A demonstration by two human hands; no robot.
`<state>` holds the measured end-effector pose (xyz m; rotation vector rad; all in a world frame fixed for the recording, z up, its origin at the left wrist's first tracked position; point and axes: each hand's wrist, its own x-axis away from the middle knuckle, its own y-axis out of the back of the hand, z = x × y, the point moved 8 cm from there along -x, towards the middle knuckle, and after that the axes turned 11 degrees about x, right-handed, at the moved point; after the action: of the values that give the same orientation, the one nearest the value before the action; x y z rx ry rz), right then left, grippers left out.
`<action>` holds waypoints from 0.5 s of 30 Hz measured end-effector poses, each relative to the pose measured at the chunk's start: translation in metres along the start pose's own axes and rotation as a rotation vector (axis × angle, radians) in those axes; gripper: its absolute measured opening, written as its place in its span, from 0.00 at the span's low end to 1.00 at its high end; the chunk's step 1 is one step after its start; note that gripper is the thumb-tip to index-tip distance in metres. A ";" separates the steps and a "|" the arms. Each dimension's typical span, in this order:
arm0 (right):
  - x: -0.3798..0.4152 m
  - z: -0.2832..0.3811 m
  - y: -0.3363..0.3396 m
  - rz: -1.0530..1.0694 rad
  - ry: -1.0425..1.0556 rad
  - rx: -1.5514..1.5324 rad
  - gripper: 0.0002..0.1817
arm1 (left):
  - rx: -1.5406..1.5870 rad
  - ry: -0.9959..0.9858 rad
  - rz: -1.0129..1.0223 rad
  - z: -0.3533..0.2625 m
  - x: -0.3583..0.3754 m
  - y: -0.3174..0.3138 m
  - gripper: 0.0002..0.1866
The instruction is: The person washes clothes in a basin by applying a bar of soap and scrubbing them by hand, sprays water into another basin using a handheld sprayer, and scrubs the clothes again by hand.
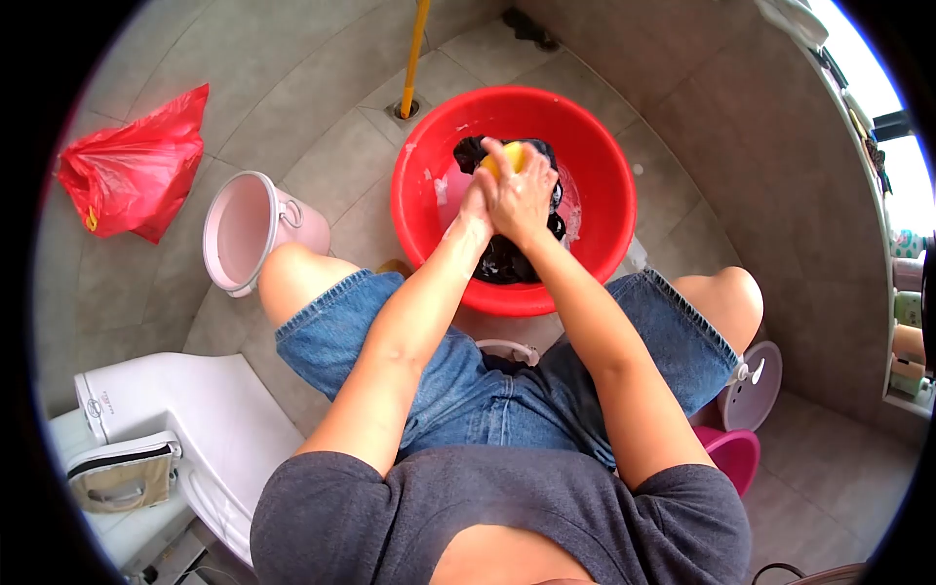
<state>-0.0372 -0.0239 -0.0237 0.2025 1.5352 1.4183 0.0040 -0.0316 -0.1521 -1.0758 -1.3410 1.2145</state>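
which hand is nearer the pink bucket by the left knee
Left. The left hand is over the red basin, right of the bucket; the right hand is over the basin too, slightly farther from the bucket.

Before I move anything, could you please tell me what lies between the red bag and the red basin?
In the head view, a pale pink bucket sits between the red bag and the red basin.

This is a bathroom, shown by the white toilet [195, 390], the grey tiled floor [336, 161] with its drain [415, 108], the pink bucket [307, 231] and the bottles [908, 309] along the window ledge [905, 403]
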 end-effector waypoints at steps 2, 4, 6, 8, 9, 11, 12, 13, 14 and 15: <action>-0.007 -0.045 -0.023 0.032 -0.245 -0.079 0.23 | -0.100 -0.012 -0.182 -0.001 0.002 0.013 0.17; -0.003 -0.093 -0.064 0.276 -0.514 -0.378 0.24 | -0.251 -0.046 -0.250 -0.001 0.005 0.006 0.15; 0.002 -0.095 -0.075 0.273 -0.527 -0.502 0.24 | -0.270 -0.042 -0.284 -0.002 0.003 0.001 0.15; -0.002 -0.048 -0.044 0.223 -0.364 -0.292 0.23 | -0.323 -0.034 -0.306 -0.015 -0.002 0.011 0.16; -0.002 -0.022 -0.024 0.154 -0.225 -0.219 0.24 | -0.099 -0.077 -0.011 -0.003 -0.007 -0.010 0.17; -0.006 0.002 -0.002 0.065 -0.044 -0.145 0.26 | -0.193 0.019 -0.006 -0.010 0.005 -0.026 0.21; -0.009 -0.008 -0.009 0.118 -0.099 -0.185 0.26 | -0.341 -0.085 -0.139 -0.025 -0.001 -0.005 0.20; -0.008 -0.027 -0.016 0.096 -0.213 -0.212 0.26 | -0.337 -0.089 -0.227 -0.029 -0.003 0.008 0.20; -0.006 -0.049 -0.026 0.071 -0.330 -0.236 0.27 | -0.333 -0.090 -0.313 -0.030 0.001 0.001 0.20; 0.002 -0.083 -0.043 0.156 -0.547 -0.303 0.27 | -0.285 -0.002 -0.316 -0.019 0.008 -0.012 0.20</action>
<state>-0.0775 -0.0902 -0.0756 0.4884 0.8635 1.5370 0.0220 -0.0231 -0.1389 -1.0073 -1.6494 0.8090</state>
